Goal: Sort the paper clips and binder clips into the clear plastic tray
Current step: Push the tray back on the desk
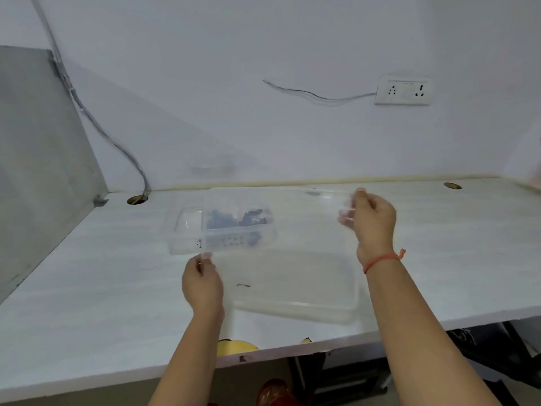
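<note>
Both hands hold one clear plastic sheet-like piece, most likely a lid (281, 218), up off the white desk (87, 288). To do this well, I think the person should keep the lid level, carry it clear of the containers, and set it on bare desk so it cannot knock the clips.

At the far left of the desk's back edge a grommet hole (137, 199) takes a grey cable (87, 112). Next comes the clear plastic tray (187, 230), resting toward the back edge, left of the middle. It is see-through, shallow and divided into compartments. The left compartment looks empty, and the right ones hold a dark bluish heap of clips (234, 219). Blur keeps me from telling paper clips from binder clips.

The left hand (202, 284) is closed in a pinch on the lid's near left corner, just in front of the tray. To its right, near the front edge, lies a second clear container (295, 300), and one small dark item (243, 285), perhaps a stray clip, shows within its outline; I cannot tell whether it lies inside. The right hand (371, 221), with an orange thread bracelet (383, 259) at the wrist, is closed on the lid's far right edge near the back of the desk. Another grommet hole (452, 186) sits at the back right.
</note>
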`<state>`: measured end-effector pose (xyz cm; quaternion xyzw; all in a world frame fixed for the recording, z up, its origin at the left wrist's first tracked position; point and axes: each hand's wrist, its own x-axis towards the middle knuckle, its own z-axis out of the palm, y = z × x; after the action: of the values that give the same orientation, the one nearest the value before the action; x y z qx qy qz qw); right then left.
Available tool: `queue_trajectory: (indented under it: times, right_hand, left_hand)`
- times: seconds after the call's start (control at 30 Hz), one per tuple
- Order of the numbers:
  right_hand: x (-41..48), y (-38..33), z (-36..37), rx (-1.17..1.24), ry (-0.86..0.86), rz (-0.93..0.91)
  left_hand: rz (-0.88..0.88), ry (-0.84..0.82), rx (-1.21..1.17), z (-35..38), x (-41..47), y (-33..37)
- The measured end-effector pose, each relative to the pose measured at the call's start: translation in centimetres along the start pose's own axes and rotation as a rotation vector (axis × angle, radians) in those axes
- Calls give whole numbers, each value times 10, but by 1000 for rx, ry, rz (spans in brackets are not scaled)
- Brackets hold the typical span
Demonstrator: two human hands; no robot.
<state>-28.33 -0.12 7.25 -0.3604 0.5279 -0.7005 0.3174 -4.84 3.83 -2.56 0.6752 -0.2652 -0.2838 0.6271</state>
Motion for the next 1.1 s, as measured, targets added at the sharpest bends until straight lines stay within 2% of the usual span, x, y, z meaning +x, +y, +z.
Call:
queue_trajectory:
  times: [0.03, 0.1, 0.23, 0.37, 0.53, 0.83, 0.97, 1.1]
  right_hand:
    - [0, 8, 5, -21, -98, 85]
    - [-9, 30, 16, -158, -238, 139]
    - [-36, 82, 39, -396, -340, 154]
    - [-34, 96, 69, -606, -314, 0]
    - [-5, 92, 110, -654, -213, -91]
    - [62, 121, 179, -800, -180, -83]
    - [72, 141, 189, -922, -208, -89]
    - [75, 147, 193, -943, -242, -119]
  left_hand:
    - [4, 59, 0, -7, 6, 0]
    - [2, 146, 6, -20, 17, -1]
    - [-108, 218, -29, -35, 41, 4]
    - [-109, 200, -83, -43, 70, 14]
    - [5, 174, -84, -34, 105, 25]
    - [107, 190, 161, 2, 181, 25]
    - [128, 221, 223, 12, 195, 18]
    - [155, 278, 253, 18, 200, 12]
